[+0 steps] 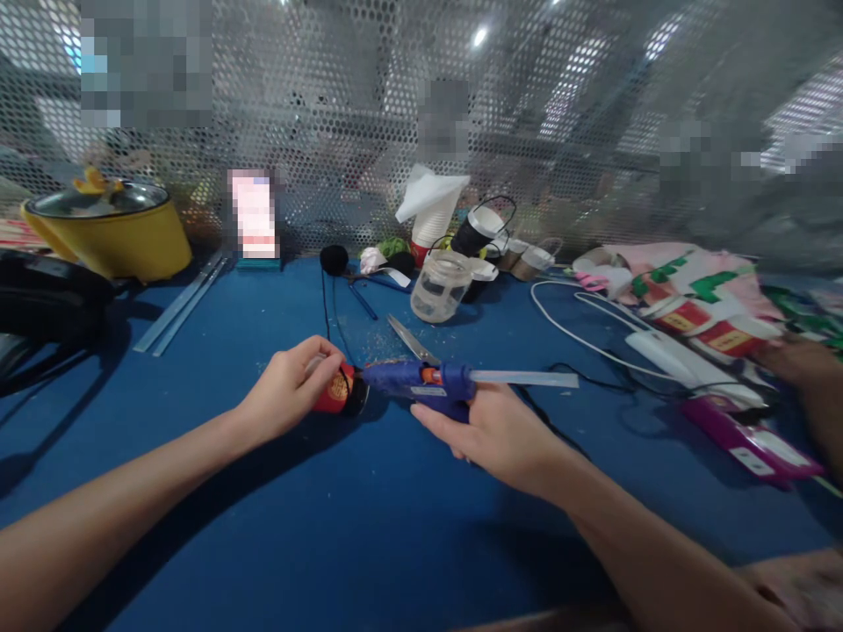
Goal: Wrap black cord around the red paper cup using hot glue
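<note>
My right hand [493,430] is wrapped round the grip of a blue hot glue gun [412,379]. A clear glue stick [527,378] juts from the gun's back end. Its nozzle points left and meets the edge of a red paper cup [334,395] lying on its side, with a black band at its right end. My left hand [296,382] is closed on the cup, fingers over its top. Dark yarn runs from the cup back to a black yarn ball [334,259]. Open scissor blades [409,339] lie just behind the gun.
Behind stand a clear plastic jar [440,288], stacked white cups [435,215] and a phone [255,215]. A yellow pot [109,230] and spare glue sticks [181,303] are at left. At right lie a white power strip [691,364], cables and a purple box [751,441], near another person's arm [807,377].
</note>
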{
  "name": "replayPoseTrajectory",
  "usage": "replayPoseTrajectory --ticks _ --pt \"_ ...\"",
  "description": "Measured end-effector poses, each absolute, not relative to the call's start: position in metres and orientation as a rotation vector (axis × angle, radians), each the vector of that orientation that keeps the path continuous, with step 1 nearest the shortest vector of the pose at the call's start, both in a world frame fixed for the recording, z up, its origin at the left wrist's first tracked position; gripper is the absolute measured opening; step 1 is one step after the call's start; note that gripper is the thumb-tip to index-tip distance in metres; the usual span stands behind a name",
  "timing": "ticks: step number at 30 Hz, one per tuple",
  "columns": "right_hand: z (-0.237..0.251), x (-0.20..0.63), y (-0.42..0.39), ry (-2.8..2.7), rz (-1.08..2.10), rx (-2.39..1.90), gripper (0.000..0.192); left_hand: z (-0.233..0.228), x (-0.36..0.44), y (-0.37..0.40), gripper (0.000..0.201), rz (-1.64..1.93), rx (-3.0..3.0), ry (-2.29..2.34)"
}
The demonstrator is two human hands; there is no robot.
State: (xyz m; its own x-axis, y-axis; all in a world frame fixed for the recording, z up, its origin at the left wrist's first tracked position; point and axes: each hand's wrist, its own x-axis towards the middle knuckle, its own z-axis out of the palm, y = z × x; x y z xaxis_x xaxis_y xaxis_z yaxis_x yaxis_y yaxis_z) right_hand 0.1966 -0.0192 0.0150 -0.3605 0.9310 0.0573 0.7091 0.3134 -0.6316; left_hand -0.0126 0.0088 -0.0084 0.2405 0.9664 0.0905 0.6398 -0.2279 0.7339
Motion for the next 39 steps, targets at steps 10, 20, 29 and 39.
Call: replayPoseTrajectory --ticks 10,20,29,39 --pt "0.0138 0.1957 -0.0231 -2.236 0.657 -1.504 0.015 -0.0087 -0.0121 0.0093 0.028 0.744 1.96 1.471" --pt "0.0131 0.199 -0.0235 -2.359 0.49 -1.514 0.023 -0.009 -0.012 0.0093 0.028 0.755 1.966 1.471" --pt "0.0101 0.2003 -0.0243 -2.441 0.317 -1.427 0.023 -0.0086 -0.0117 0.009 0.027 0.756 1.972 1.486" --pt "0.01 0.2001 -0.0247 -2.466 0.263 -1.388 0.02 -0.0095 -0.0119 0.0091 0.028 0.761 1.987 1.481"
